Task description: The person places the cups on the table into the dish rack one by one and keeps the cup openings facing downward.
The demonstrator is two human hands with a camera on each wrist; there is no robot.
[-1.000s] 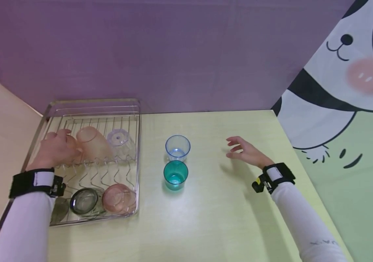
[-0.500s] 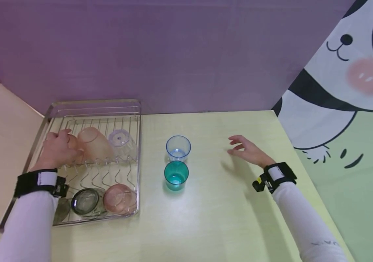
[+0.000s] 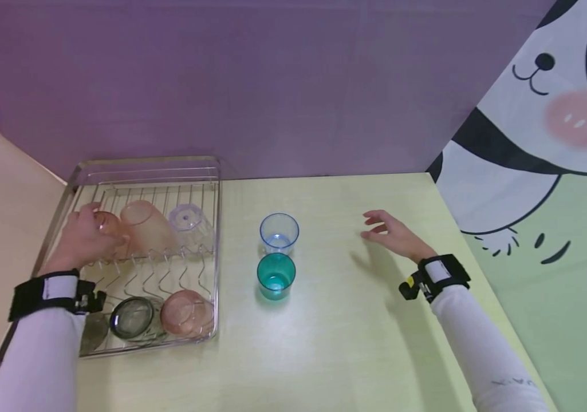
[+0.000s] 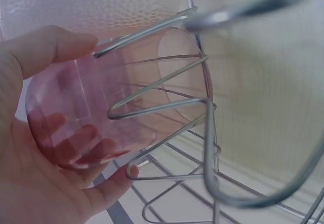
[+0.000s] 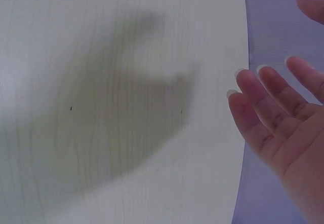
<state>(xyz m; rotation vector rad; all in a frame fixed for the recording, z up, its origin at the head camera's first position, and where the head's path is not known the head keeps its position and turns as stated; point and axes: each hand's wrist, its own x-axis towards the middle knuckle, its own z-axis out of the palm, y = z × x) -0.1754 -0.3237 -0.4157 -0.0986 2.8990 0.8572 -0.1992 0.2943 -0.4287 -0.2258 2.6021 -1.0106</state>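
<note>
My left hand (image 3: 78, 237) is at the back left of the wire dish rack (image 3: 155, 159), gripping a pink glass (image 3: 110, 224). In the left wrist view the thumb lies along the near side of this pink glass (image 4: 91, 92), and the other fingers curl round behind it. Its far end lies behind the rack's wire loops. A tall, frosted peach glass (image 3: 151, 229) leans right beside it, followed by a clear faceted glass (image 3: 190, 224). Over the right part of the table, my right hand (image 3: 395, 236) hovers holding nothing, fingers loosely bent; its shadow falls below.
Along the rack's front row lie a grey glass (image 3: 94, 333), a dark-rimmed glass (image 3: 132, 318) and another pink glass (image 3: 187, 313). Mid-table stand a blue-rimmed clear glass (image 3: 280, 233) and a teal glass (image 3: 276, 277), close together. A purple backdrop (image 3: 293, 91) rises behind the table.
The left hand has shifted slightly left, and more of the pink glass shows beside its fingers. My right hand has drifted a little to the right.
</note>
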